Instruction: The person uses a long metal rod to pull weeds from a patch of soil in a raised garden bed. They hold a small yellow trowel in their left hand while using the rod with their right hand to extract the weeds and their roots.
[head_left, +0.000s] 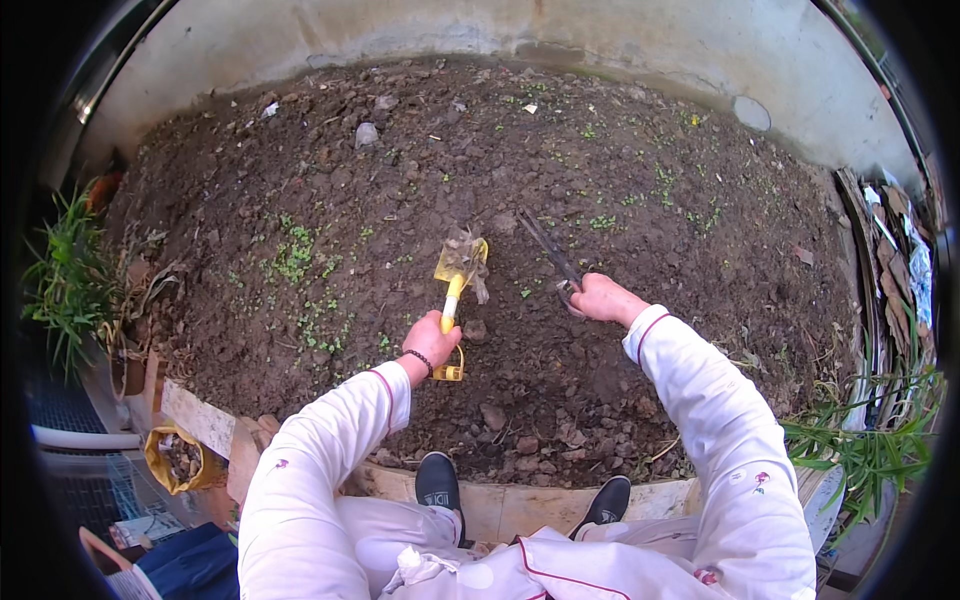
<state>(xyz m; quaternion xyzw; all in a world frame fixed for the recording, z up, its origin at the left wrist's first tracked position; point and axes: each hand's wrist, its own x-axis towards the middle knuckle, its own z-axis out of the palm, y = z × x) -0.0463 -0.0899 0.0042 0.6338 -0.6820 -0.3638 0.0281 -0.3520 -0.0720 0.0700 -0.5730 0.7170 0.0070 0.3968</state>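
Observation:
My left hand (431, 341) is closed round the shaft of a small yellow plastic shovel (452, 296), its loop handle below the fist. Dry, greyish plant debris or scraps (466, 259) lie on the shovel's blade and hang over its right side. In my right hand (604, 300) are dark metal fire tongs (551, 247), or a similar two-armed tool; the arms point up and left, with the tips close to the soil. Whether the tongs grip anything cannot be told. Beneath both tools is brown, lumpy soil (525, 352) with small green seedlings (292, 251) to the left.
A concrete wall (450, 30) curves behind the bed. Wooden boards and sheets (885, 262) stand at the right, near leafy plants (877, 442). More leaves (67, 277) grow at the left, above a yellow bag (176, 457) of debris. My shoes (437, 484) rest at the bed's pale edging (499, 510).

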